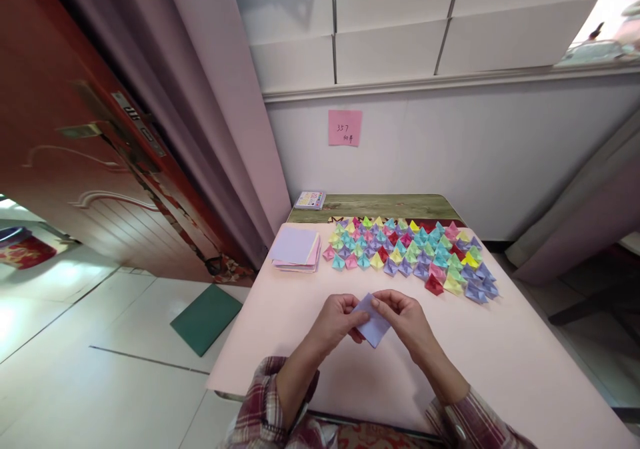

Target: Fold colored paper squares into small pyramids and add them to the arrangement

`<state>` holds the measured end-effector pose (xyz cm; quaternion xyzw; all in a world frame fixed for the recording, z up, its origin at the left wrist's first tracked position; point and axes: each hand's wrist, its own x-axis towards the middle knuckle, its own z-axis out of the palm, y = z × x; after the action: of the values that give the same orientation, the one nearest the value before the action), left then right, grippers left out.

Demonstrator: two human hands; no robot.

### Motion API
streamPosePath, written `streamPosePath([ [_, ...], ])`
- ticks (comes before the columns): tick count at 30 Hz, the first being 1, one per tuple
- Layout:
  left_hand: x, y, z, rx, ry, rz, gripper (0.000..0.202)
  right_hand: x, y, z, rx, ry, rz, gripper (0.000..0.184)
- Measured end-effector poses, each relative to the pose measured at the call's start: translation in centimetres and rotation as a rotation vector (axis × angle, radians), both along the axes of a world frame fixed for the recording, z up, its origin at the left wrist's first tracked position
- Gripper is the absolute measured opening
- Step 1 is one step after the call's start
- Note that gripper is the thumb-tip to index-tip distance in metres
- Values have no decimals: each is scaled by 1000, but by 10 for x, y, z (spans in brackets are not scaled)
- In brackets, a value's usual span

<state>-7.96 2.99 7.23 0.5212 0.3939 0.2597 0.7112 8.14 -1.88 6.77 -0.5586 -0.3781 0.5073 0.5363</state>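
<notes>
Two hands on one thing, is that right?

Yes. The left hand [336,321] and the right hand [406,317] both pinch the lilac paper [373,326], one from each side, with fingers and thumbs closed on its edges.

Where is it, measured against the tabletop [500,356]?

Held just above it, close to the middle of the near edge and well short of the far edge. I cannot tell whether its lowest corner touches the surface.

Which hand is nearer to it?

Neither, since both are already in contact. The paper lies between them, to the right of the left hand and to the left of the right hand.

How does it point?

It sits like a diamond. One corner aims down toward the near edge and the opposite corner is tucked up under the fingertips. Its long axis seems to run from the far edge toward the near edge, leaning a little to the right, but the fingers hide too much to be sure.

What else is on the tabletop?

A stack of paper [295,249] lies near the left edge, well apart from the hands. Rows of small folded pieces [410,252] in many colours spread along the far edge and toward the right edge, packed so that they touch one another.
</notes>
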Motion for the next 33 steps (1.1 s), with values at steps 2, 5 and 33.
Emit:
streamPosePath([
  [2, 0, 0, 1, 9, -1, -25, 32, 1, 1, 0, -22, 1, 5, 41],
  [5, 1, 1, 3, 79, -93, 52, 36, 1, 4, -3, -39, 54, -59, 43],
  [33, -3, 4, 17, -74, -355, 141, 32, 18, -5, -2, 128, 197, 167, 42],
])
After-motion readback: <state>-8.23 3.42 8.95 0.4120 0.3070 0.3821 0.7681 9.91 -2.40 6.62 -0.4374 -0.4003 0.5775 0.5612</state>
